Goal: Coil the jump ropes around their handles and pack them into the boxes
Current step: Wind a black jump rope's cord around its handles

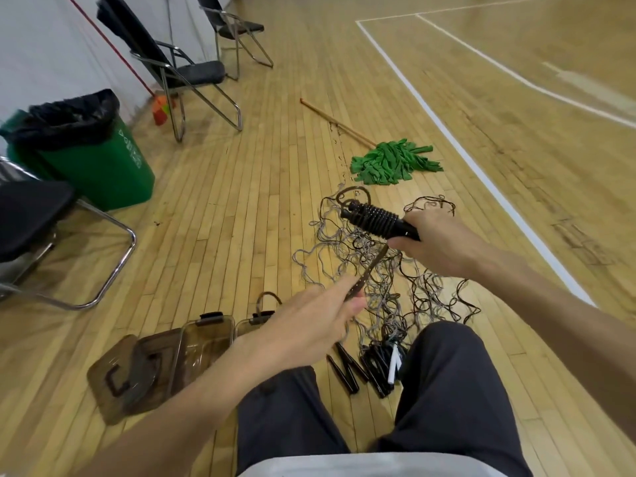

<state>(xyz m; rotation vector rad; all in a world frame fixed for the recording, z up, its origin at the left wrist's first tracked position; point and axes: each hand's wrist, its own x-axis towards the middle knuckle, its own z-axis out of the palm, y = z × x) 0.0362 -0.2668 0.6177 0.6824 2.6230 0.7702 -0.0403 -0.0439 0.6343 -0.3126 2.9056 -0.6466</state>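
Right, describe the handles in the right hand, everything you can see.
The handles are black, glossy and plastic-looking. They appear to be a pair held together as one bundle in the air, roughly level, pointing left and away. Dark rope is coiled in tight turns round their middle, leaving the far tips bare. The right hand grips the near end and hides it. A taut stretch of rope runs from the coil down to the left hand, which pinches it.

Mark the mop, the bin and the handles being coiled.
mop [395, 163]: head view, on its green cloth strips.
bin [103, 177]: head view, on its green front wall.
handles [402, 228]: head view, on the bare black part.
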